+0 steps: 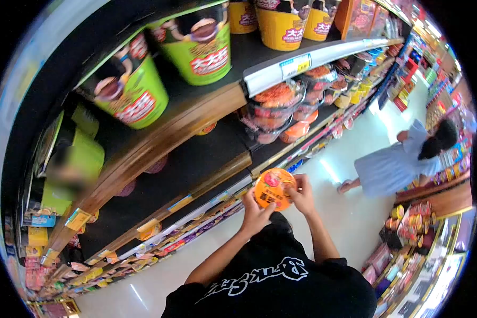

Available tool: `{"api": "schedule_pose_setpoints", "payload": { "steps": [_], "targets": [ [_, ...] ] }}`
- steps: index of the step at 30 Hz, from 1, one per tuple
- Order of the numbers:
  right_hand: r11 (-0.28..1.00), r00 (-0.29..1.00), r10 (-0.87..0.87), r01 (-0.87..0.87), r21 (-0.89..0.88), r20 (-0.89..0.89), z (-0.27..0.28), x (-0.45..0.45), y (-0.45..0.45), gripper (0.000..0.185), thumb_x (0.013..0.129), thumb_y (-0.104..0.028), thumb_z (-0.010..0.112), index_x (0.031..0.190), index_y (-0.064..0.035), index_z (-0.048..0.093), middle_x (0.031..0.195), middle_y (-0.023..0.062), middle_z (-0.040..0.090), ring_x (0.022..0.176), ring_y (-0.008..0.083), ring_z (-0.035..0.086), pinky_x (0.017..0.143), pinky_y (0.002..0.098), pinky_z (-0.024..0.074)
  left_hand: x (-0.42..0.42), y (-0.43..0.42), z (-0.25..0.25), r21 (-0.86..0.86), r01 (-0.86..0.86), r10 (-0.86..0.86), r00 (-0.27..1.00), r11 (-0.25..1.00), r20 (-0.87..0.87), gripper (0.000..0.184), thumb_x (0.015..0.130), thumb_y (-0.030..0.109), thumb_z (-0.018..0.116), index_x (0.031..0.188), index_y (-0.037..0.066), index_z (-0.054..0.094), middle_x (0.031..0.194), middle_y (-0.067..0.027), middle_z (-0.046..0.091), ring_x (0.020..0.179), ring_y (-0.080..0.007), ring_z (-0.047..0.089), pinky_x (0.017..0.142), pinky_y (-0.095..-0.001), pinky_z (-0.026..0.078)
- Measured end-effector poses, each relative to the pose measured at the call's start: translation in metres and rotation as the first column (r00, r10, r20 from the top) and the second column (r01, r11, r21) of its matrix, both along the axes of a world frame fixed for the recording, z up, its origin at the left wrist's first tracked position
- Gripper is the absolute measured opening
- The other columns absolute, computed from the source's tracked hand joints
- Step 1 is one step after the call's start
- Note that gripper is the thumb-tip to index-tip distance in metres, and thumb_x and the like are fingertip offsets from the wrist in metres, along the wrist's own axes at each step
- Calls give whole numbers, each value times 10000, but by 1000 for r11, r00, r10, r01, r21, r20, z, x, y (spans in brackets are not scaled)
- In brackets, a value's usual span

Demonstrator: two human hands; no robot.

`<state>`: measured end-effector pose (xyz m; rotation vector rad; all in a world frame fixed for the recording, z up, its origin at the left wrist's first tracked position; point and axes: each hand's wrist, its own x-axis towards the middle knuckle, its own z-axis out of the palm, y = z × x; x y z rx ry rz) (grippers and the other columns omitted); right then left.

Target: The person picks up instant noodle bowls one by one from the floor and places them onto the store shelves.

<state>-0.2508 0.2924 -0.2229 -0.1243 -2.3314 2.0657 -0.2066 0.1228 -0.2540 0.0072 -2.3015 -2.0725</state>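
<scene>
An orange instant noodle cup (270,192) with a round printed lid is held between my two hands in front of my chest. My left hand (256,214) grips its lower left side, fingers curled round the edge. My right hand (301,195) holds the right side, with the thumb over the lid. The cup's underside is hidden. Just beyond it is the shelf edge, and on the shelf above sit stacked clear-lidded bowls (273,108) and orange bowls (295,131).
Large green noodle buckets (196,47) and yellow buckets (283,26) stand on the upper shelf (169,119). A person in a light blue dress (389,164) is in the aisle to the right. Another stocked shelf (416,281) lies at the lower right.
</scene>
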Motion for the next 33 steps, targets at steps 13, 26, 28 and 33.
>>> {"api": "schedule_pose_setpoints", "payload": {
  "steps": [13,26,28,33],
  "targets": [
    [944,945,300,-314,-104,-129,-96,-194,24,204,773,74,541,943,-16,475,839,66,459,641,135,496,535,246,437,-139,54,-57,-336,-433,417,900,836,-124,760,752,154,696,1348,42,238,1227,-157,292,1104,-264,429,837,-340,476],
    [862,883,359,-189,-470,302,-115,-232,5,185,851,-87,507,1034,-76,486,920,79,551,733,193,572,593,365,554,-130,38,-74,-82,-498,505,849,863,154,538,787,230,676,1210,3,433,974,-132,592,846,-207,606,703,-299,494],
    [848,879,399,-245,-471,261,-112,-228,2,200,850,-81,486,1049,-89,478,987,107,541,808,222,574,619,388,559,-85,54,-101,52,-543,529,832,838,167,500,789,226,671,1183,3,457,930,-137,604,852,-198,603,715,-295,485],
    [746,810,525,-292,-599,260,-193,-249,13,197,835,-207,524,993,-90,532,998,119,581,847,240,585,656,395,536,116,114,-197,-327,-626,700,559,708,445,447,766,356,602,1020,-11,580,994,-198,601,978,-334,567,859,-380,446]
  ]
}}
